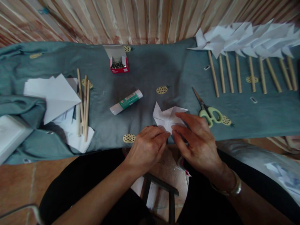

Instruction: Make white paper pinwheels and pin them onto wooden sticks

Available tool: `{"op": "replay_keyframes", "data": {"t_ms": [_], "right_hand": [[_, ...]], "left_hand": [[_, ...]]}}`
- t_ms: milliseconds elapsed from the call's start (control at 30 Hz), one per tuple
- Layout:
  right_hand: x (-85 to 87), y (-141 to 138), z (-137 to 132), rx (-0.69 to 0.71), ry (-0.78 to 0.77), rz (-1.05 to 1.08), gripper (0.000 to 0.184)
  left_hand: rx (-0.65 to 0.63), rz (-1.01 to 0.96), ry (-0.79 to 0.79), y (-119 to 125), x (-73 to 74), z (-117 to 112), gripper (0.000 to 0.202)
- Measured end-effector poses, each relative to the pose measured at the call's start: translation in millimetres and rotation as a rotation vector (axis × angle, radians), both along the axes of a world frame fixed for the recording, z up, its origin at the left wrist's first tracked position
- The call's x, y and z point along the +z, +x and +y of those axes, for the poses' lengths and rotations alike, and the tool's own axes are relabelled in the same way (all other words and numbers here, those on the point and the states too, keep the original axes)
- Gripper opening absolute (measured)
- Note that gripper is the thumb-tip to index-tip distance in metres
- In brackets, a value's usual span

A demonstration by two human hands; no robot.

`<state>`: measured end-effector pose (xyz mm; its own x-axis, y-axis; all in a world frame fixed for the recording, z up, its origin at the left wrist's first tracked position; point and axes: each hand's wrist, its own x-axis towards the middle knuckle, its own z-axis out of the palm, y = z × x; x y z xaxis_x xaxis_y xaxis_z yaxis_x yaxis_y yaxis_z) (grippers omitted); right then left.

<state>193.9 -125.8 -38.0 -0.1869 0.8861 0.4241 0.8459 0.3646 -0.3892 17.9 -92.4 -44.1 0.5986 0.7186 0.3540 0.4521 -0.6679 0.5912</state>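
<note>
A folded white paper piece (168,116) lies near the front edge of the grey-green cloth (150,72). My left hand (147,147) pinches its near corner with fingers closed. My right hand (199,140), with a bangle on the wrist, presses on the paper's right side, fingers curled over it. A glue stick (126,102) lies just left of the paper. Green-handled scissors (207,109) lie just right of it.
A red box of pins (119,64) stands open at the back. Wooden sticks (83,104) and white paper sheets (55,97) lie at left. A row of finished paper pinwheels on sticks (248,56) fills the back right. A white box (10,134) sits at far left.
</note>
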Motion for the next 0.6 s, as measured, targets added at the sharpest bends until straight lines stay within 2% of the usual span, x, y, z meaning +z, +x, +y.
{"op": "replay_keyframes", "data": {"t_ms": [600], "right_hand": [[1.7, 1.3, -2.0, -0.002, -0.002, -0.054, 0.008]], "left_hand": [[0.012, -0.002, 0.01, 0.4, 1.5, 0.6, 0.016]]}}
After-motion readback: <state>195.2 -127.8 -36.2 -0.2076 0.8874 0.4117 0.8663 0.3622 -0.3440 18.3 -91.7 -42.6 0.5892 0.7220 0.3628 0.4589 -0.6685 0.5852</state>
